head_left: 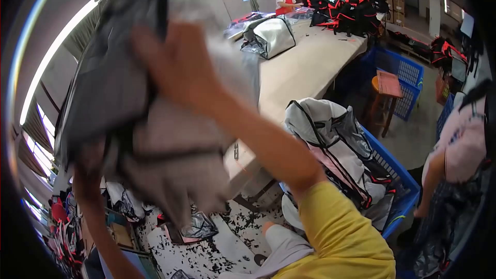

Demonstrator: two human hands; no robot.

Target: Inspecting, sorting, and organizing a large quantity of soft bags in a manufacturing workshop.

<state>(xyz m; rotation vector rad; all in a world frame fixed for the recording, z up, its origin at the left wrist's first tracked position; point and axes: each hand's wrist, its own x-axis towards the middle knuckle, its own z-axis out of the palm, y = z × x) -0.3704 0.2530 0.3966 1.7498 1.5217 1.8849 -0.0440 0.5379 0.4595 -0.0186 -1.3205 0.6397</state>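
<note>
A grey-and-white bag (111, 90) is held up in the air to the left of the tabletop (294, 80), its long axis seemingly running up and down. Its front is crossed by the right arm, and its upper middle is touched by the right hand (178, 64), the higher of the two; its lower left edge is met by the left hand (89, 157). By blur, the right fingers' closure is obscured, and the left fingers are mostly covered by cloth, so whether either hand is closed cannot be told. The bag's top is cut off by the upper border, and its openings cannot be made out. Farther right, small snips (236, 151) and a white bag (279, 36) are seen on the tabletop, and a blue basket (408, 196) is filled with pale bags (310, 116).
</note>
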